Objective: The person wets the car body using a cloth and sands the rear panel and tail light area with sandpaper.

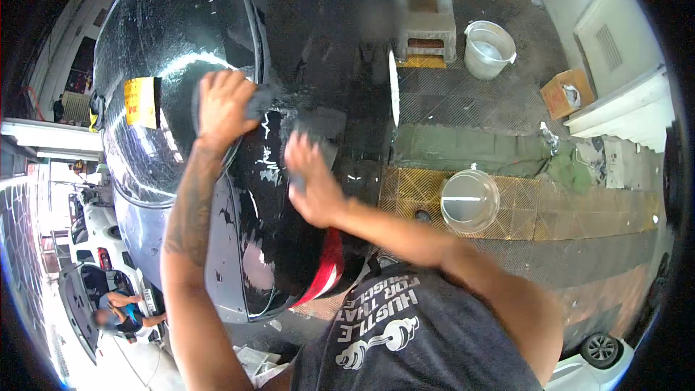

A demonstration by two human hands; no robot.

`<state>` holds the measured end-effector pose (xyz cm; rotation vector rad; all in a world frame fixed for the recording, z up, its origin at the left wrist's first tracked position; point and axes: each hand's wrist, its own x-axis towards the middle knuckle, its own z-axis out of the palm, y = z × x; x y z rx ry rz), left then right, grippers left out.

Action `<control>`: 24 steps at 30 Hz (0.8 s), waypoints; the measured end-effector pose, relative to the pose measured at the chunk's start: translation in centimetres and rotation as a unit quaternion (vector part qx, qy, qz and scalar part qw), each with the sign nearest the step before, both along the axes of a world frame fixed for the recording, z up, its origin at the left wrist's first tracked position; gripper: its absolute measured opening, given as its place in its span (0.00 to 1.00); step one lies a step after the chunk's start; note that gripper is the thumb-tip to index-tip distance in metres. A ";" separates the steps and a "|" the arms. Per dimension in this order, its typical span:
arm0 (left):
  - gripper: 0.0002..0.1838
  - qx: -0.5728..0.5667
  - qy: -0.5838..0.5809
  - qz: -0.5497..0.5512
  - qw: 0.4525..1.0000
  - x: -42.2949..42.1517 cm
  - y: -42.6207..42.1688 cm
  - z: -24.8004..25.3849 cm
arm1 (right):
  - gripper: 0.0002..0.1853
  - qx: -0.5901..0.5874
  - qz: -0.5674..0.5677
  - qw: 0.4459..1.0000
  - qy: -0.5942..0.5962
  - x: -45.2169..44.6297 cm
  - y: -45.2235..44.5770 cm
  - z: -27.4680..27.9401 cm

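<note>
A dark car's trunk lid (250,195), wet and streaked with patches of whitish residue, lies under both hands. My left hand (223,107) is closed over a dark pad (259,103), which shows on both sides of the fingers, at the seam beside the rear window (181,22). Lower on the lid is my right hand (313,181), its fingers smeared by motion. A greyish piece (297,182) shows at its palm edge; its kind is unclear. The red tail light (326,271) is just below the right wrist.
On the rear window lies a yellow-orange sheet (141,101). A white bucket (487,51), a round tub of cloudy water (470,201) and a cardboard box (567,93) stand on the floor. Far left, a person (129,315) sits near a white car (101,235).
</note>
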<state>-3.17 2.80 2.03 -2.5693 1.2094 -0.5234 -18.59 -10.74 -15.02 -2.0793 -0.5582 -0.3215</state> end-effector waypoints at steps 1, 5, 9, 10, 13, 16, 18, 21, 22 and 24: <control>0.34 0.001 -0.035 -0.014 0.999 0.7 1.9 0.7 | 0.44 0.077 0.053 0.995 -0.020 -2.4 1.2 -2.3; 0.34 -0.109 -0.057 -0.054 0.991 0.5 7.0 1.3 | 0.40 0.032 -0.060 0.997 0.036 7.8 -2.0 -0.9; 0.35 -0.129 -0.073 -0.039 0.988 -0.1 7.1 0.7 | 0.42 0.099 -0.115 0.987 0.047 15.4 -3.9 -1.4; 0.34 -0.135 -0.067 -0.042 0.988 0.2 7.2 0.6 | 0.41 0.058 -0.091 0.993 0.035 12.1 -3.0 -0.6; 0.34 -0.146 -0.063 -0.042 0.986 0.6 7.0 0.6 | 0.43 0.046 0.066 0.997 -0.015 2.7 -0.5 -2.1; 0.34 -0.143 -0.068 -0.050 0.986 0.5 6.8 0.9 | 0.39 -0.067 -0.145 0.985 -0.067 12.1 -3.8 0.7; 0.34 -0.144 -0.066 -0.044 0.986 0.6 7.0 0.9 | 0.37 0.069 -0.204 0.977 0.001 20.6 -5.6 -1.6; 0.35 -0.140 -0.064 -0.048 0.987 0.8 7.1 0.8 | 0.37 0.004 -0.146 0.989 -0.005 14.2 -3.5 -0.9; 0.35 -0.143 -0.067 -0.046 0.986 0.8 7.1 0.7 | 0.40 0.022 -0.087 0.996 -0.003 9.4 -2.5 -0.6; 0.35 -0.156 -0.067 -0.049 0.984 0.8 7.2 0.5 | 0.42 0.052 0.003 0.999 0.015 5.3 -1.6 -2.4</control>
